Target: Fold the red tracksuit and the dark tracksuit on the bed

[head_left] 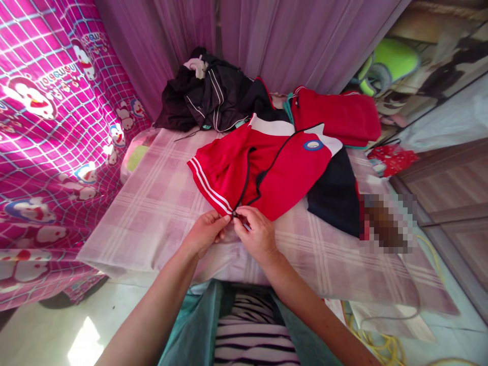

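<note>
A red, white and dark navy zip jacket (293,173) lies spread on the table, front side up, with a round blue badge on its chest. Its black zipper (249,170) hangs apart along most of its length. At the bottom hem, my left hand (208,231) pinches the striped edge beside the zipper's lower end. Close against it, my right hand (256,231) grips the small dark zipper slider (235,215) between thumb and fingers. The two hands almost meet, and the fingers partly hide the zipper's end.
Dark clothes (206,94) are heaped at the back of the checked table (152,203). Folded red garments (337,114) sit back right. A pink patterned curtain (57,127) hangs at left, purple curtains (290,46) behind. Yellow cable (381,345) lies on the floor at right.
</note>
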